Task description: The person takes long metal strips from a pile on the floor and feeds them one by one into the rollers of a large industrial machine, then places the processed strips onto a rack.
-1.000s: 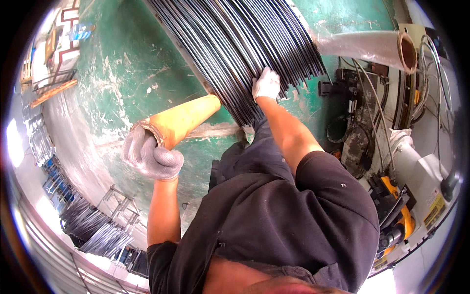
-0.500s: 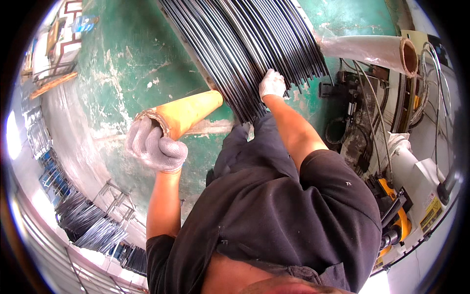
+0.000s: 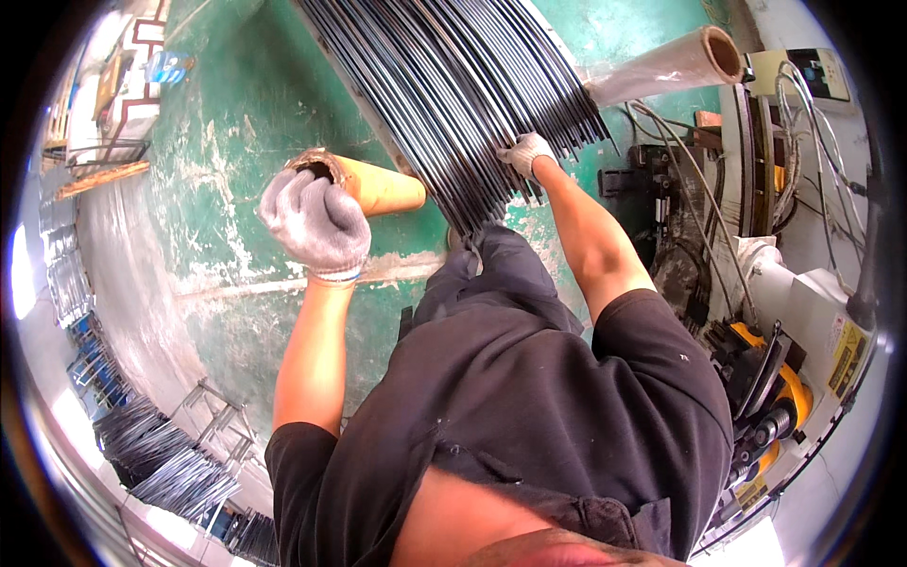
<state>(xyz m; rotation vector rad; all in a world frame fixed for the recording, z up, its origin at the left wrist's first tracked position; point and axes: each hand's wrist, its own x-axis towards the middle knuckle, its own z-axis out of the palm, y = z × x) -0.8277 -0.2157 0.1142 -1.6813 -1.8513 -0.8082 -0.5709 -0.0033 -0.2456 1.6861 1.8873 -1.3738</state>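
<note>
Worn green floor (image 3: 217, 123), spreading under everything; dark machinery (image 3: 675, 213), lining the right side; dark rods (image 3: 453, 104), lying side by side ahead, long axes slanting slightly, near ends pointing down the view; yellow tube (image 3: 383, 189), slanting left of them, far end pointing rodward; gloved left hand (image 3: 316, 217), gripping its open rim; gloved right hand (image 3: 529, 156), touching rod ends, grip impossible to tell.

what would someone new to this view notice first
Probably the broad row of dark rods at top centre, with the gloved right hand at their near ends. Next, likely the yellow tube left of the rods, the gloved left hand at its open end. A film-wrapped roll also stands out, upper right.
</note>
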